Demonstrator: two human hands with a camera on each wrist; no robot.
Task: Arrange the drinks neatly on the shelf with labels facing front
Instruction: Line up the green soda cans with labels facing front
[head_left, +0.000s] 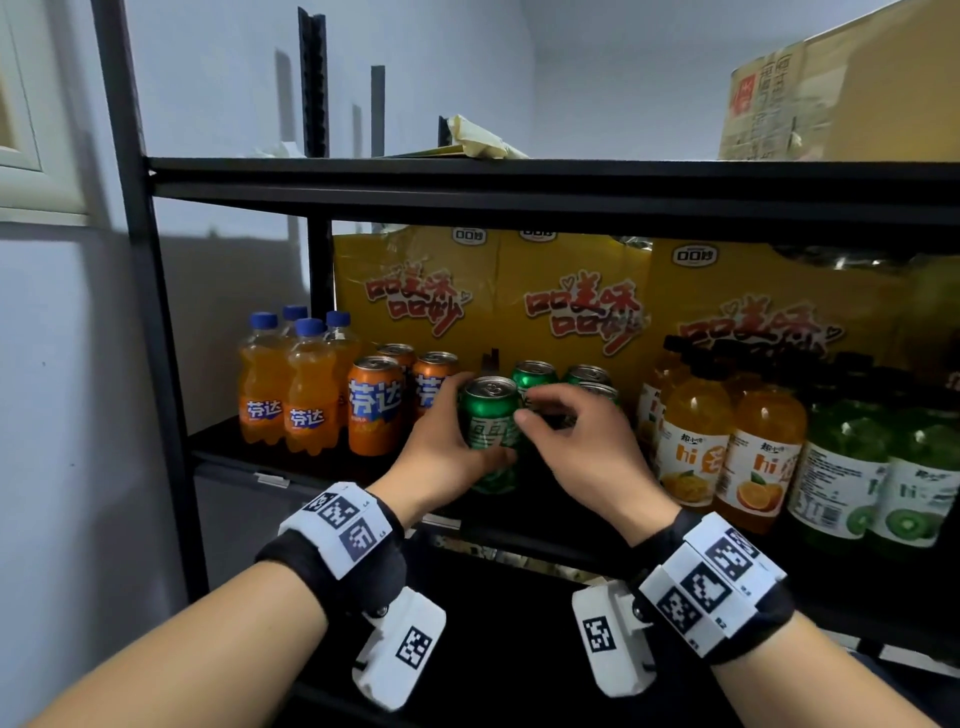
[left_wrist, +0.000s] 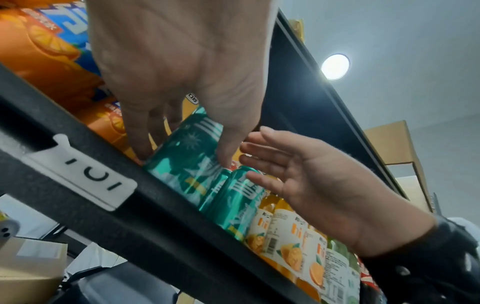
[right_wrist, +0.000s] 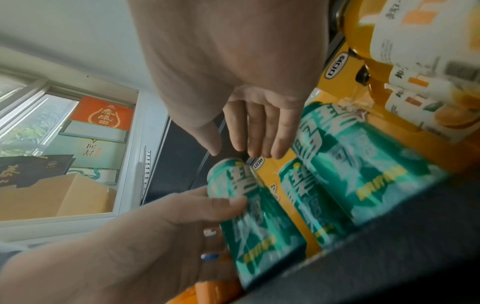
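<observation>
Left hand (head_left: 441, 447) curled in a grip, right hand (head_left: 576, 441) loosely open alongside.

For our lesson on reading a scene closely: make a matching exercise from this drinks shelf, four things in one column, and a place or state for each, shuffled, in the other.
Things
1. front green can
2. blue-capped orange bottles
3. kiwi-label bottles
4. yellow cartons

Places or states
A. far right of the shelf
B. behind the drinks, at the back
C. in the grip of the left hand
D. far left of the shelf

Pairs: 1-C, 2-D, 3-A, 4-B
</observation>
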